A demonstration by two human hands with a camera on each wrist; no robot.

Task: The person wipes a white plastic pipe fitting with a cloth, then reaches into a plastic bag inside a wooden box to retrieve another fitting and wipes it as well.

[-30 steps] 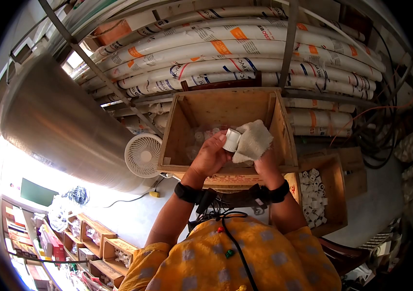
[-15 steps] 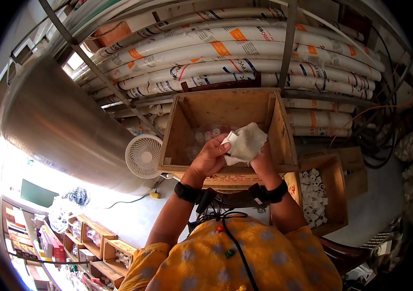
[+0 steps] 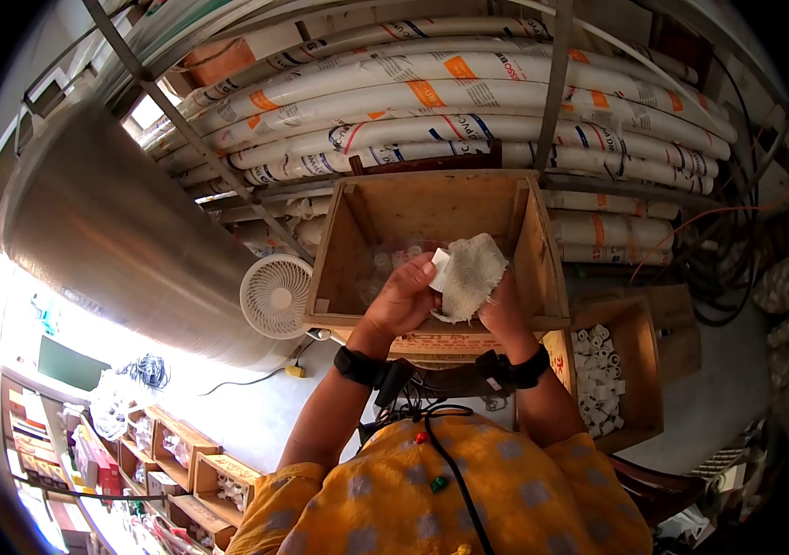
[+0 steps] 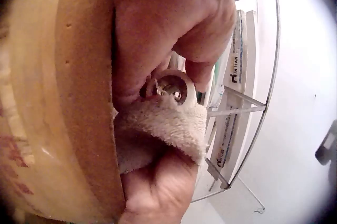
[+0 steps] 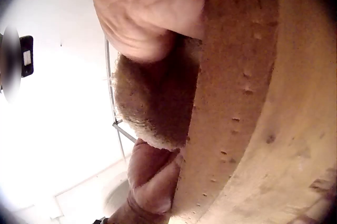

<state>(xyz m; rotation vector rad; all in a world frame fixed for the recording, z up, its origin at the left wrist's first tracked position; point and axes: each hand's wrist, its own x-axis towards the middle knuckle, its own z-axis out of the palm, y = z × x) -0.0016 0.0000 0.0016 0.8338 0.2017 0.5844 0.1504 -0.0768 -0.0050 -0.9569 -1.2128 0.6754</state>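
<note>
Over the front of a wooden crate point(image 3: 348, 324), my left hand point(image 3: 402, 298) pinches a white plastic pipe fitting point(image 3: 440, 262) between thumb and fingers. The open round end of the fitting point(image 4: 185, 88) shows in the left wrist view. My right hand point(image 3: 503, 313) holds a pale, rough cloth point(image 3: 474, 277) against the fitting and covers part of it. Most of my right fingers are hidden by the cloth. In the right wrist view the cloth point(image 5: 150, 103) hangs between both hands, beside the crate's edge.
A plastic bag of fittings point(image 3: 383, 259) lies inside the crate. To the right stands another wooden box point(image 3: 644, 370) with several white fittings. A white fan point(image 3: 276, 296) is close on the left. Long wrapped pipes point(image 3: 394, 97) fill the rack behind.
The cloth has shifted slightly left and down over the fitting, covering more of it. My right hand has moved with it; my left hand keeps its hold on the fitting.
</note>
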